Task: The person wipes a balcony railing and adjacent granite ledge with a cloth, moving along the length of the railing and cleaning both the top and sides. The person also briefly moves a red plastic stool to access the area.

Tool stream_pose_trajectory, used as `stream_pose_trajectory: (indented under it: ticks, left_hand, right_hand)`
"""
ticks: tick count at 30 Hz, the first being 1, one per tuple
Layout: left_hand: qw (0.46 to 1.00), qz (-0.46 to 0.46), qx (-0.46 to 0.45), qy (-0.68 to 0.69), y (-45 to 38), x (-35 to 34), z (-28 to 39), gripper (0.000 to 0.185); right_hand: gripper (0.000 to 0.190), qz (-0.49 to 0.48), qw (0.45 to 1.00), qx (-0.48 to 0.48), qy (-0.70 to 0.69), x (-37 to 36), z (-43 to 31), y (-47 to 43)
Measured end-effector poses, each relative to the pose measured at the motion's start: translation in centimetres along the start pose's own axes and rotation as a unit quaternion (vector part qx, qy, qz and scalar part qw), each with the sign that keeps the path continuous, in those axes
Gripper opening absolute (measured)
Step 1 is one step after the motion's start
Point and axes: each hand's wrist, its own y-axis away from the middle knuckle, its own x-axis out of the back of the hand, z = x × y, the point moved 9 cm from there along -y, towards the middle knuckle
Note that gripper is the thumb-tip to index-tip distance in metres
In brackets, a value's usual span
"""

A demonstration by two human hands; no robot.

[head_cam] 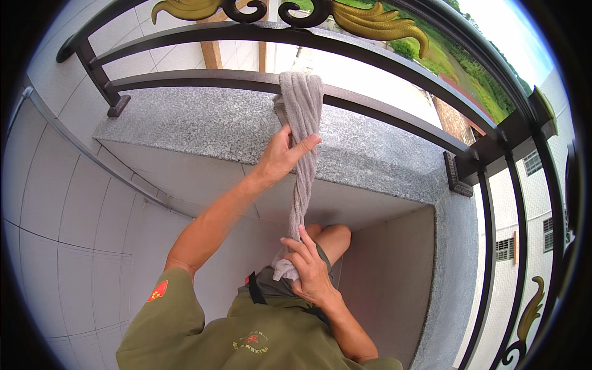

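A grey terry towel (301, 106) is looped over the lower rail (194, 82) of a dark metal railing and hangs toward me in a twisted strand. My left hand (283, 155) grips it just below the rail, thumb across the front and fingers partly hidden behind. Closer to my body, my right hand (309, 270) is closed around the towel's lower part. A bunched, paler end of cloth (284, 270) sticks out on the left side of that hand.
Beneath the rail runs a speckled granite ledge (194, 125) above a tiled parapet. A metal pipe (97, 157) curves along the tiled wall at left. Gold leaf ornaments (379, 23) decorate the railing. Vertical bars (485, 259) stand at right, with a building beyond.
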Motion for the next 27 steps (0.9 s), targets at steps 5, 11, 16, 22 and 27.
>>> stream_pose_trajectory:
  ticks: [5,11,16,22,27]
  left_hand:
    - [0.993,0.024,-0.044,-0.108,3.1,-0.7,-0.9,0.038]
    - [0.989,0.112,-0.094,0.003,14.2,7.3,3.7,0.035]
    - [0.917,0.278,-0.279,-0.057,17.1,16.0,15.4,0.026]
    - [0.834,0.371,-0.372,-0.168,15.6,27.0,20.6,0.026]
    - [0.843,0.383,-0.362,-0.104,11.6,33.6,20.5,0.039]
  right_hand:
    - [0.046,-0.043,0.998,-0.045,0.004,-1.0,0.9,3.3]
    - [0.054,-0.12,0.991,-0.038,-0.038,0.4,1.3,2.3]
    - [0.044,0.071,0.997,0.044,-0.001,8.4,1.3,-5.8]
    - [0.027,0.226,0.957,0.019,0.183,16.5,11.3,-13.0]
    - [0.025,0.184,0.944,-0.032,0.271,15.3,17.5,-12.5]
